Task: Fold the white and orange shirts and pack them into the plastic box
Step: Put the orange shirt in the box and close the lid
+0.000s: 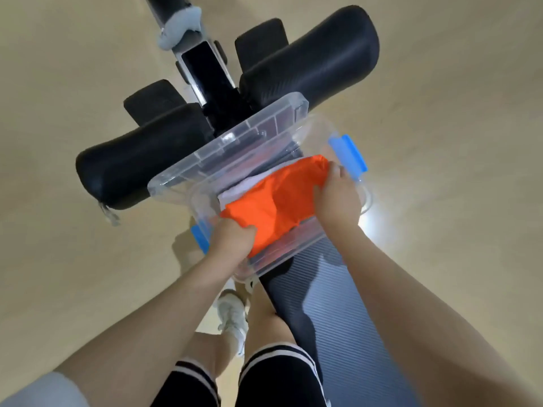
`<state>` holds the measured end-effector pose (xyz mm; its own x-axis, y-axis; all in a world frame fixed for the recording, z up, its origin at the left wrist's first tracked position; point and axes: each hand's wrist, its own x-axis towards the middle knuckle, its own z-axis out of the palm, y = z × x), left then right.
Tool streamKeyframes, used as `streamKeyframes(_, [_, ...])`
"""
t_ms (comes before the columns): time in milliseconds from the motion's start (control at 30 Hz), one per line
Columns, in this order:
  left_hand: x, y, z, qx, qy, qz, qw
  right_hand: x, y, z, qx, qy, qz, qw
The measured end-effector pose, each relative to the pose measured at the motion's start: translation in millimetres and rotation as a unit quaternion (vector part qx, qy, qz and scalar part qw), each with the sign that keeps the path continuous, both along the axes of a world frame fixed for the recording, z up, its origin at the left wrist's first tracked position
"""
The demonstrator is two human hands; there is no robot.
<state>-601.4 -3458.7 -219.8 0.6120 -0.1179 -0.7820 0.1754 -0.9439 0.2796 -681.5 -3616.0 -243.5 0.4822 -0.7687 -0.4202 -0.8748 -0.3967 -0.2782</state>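
Observation:
The clear plastic box (308, 248) with blue side clips stands on a padded workout bench. Inside it lies the folded orange shirt (279, 198), on top of the white shirt (238, 188), of which only a strip shows at the far side. My left hand (232, 239) grips the orange shirt's near left corner, fingers curled into the cloth. My right hand (338, 198) holds the shirt's right end, with fingers tucked down between cloth and box wall.
The box's clear lid (235, 142) leans behind the box. Black foam rollers (308, 63) of the bench (338, 318) stand beyond it. A grey ribbed mat covers the bench seat. My legs and a white shoe (232, 315) are below, on a beige floor.

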Motion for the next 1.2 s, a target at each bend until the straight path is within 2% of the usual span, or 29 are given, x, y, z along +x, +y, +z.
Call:
streamKeyframes(67, [1.0,-2.2,9.1,0.047,-0.033,-0.163,0.985,-0.5,8.5,2.6,0.004,-0.005,0.069,0.998])
streamKeyframes(133, [0.4,-7.7,10.7,0.043,-0.067,-0.285,0.955,3.5,17.9,4.7,0.075,0.012,0.136,0.988])
streamKeyframes(233, [0.1,-15.3,-6.3,0.035,-0.014,-0.407,0.913,13.0,23.7,-4.3,0.157,0.115,0.187,0.963])
streamKeyframes(333, [7.3,-11.5,-33.0,0.121,0.033,-0.485,0.865,20.7,21.6,-14.8,0.152,0.168,0.192,0.955])
streamKeyframes(433, [14.2,-7.7,-48.2,0.161,0.041,-0.504,0.848,23.1,22.5,-21.6,0.151,0.164,0.181,0.958])
streamKeyframes(500, [19.9,-10.3,-43.8,0.152,0.047,-0.506,0.848,22.7,20.8,-20.5,0.183,0.154,0.159,0.958])
streamKeyframes(567, [28.2,-12.0,-26.1,0.08,0.006,-0.503,0.86,25.8,20.6,-10.3,0.203,0.07,0.106,0.971])
streamKeyframes(633, [41.7,-7.4,0.2,-0.033,-0.061,-0.488,0.87,35.4,25.0,13.1,0.185,-0.056,0.011,0.981])
streamKeyframes(667, [49.9,-3.6,16.5,-0.086,-0.086,-0.475,0.871,43.0,29.6,28.2,0.188,-0.115,-0.046,0.974])
streamKeyframes(733, [67.9,5.6,50.7,-0.181,-0.126,-0.456,0.862,64.4,42.2,57.6,0.23,-0.2,-0.145,0.941])
streamKeyframes(833, [101.9,21.1,84.3,-0.261,-0.203,-0.439,0.836,101.3,65.5,76.5,0.28,-0.226,-0.229,0.905])
streamKeyframes(933, [141.5,32.9,103.0,-0.272,-0.209,-0.39,0.855,135.2,88.1,75.8,0.28,-0.227,-0.327,0.873])
streamKeyframes(1067, [183.1,42.7,110.1,-0.3,-0.186,-0.396,0.848,161.5,105.1,73.8,0.262,-0.24,-0.391,0.849])
streamKeyframes(1133, [198.8,43.1,110.1,-0.293,-0.161,-0.413,0.847,171.2,111.3,76.3,0.266,-0.256,-0.442,0.817])
streamKeyframes(1200, [208.4,42.8,109.6,-0.282,-0.145,-0.436,0.842,176.1,116.9,79.5,0.297,-0.289,-0.486,0.769])
